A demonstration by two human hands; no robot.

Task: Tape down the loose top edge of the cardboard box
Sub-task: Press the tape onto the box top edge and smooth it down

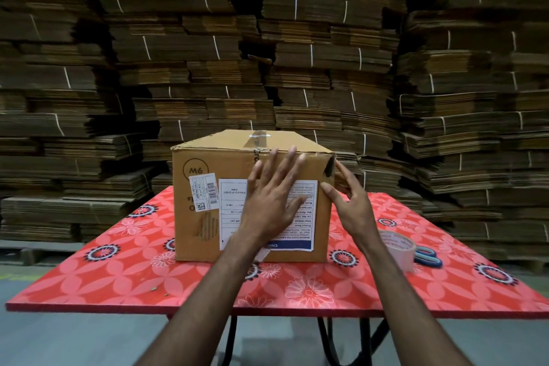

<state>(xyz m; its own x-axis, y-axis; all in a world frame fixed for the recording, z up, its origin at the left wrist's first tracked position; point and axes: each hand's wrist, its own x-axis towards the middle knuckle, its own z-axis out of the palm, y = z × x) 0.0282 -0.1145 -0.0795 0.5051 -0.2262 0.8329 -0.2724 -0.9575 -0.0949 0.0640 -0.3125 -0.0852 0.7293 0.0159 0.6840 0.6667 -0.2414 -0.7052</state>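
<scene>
A brown cardboard box point(208, 187) stands on the red flowered table point(118, 270), its near face carrying white labels and an "M6" mark. Clear tape point(258, 140) runs along its top seam and over the near top edge. My left hand point(273, 196) lies flat with spread fingers on the near face, fingertips reaching the top edge. My right hand point(347, 199) rests at the box's near right corner, thumb on the front face and fingers around the side, holding nothing. A roll of tape point(399, 248) stands on the table to the right of the box.
Blue-handled scissors point(427, 257) lie just right of the tape roll. Tall stacks of flattened cardboard point(267, 38) bundled with white string fill the whole background behind the table. The table's near edge runs across the lower part of the view.
</scene>
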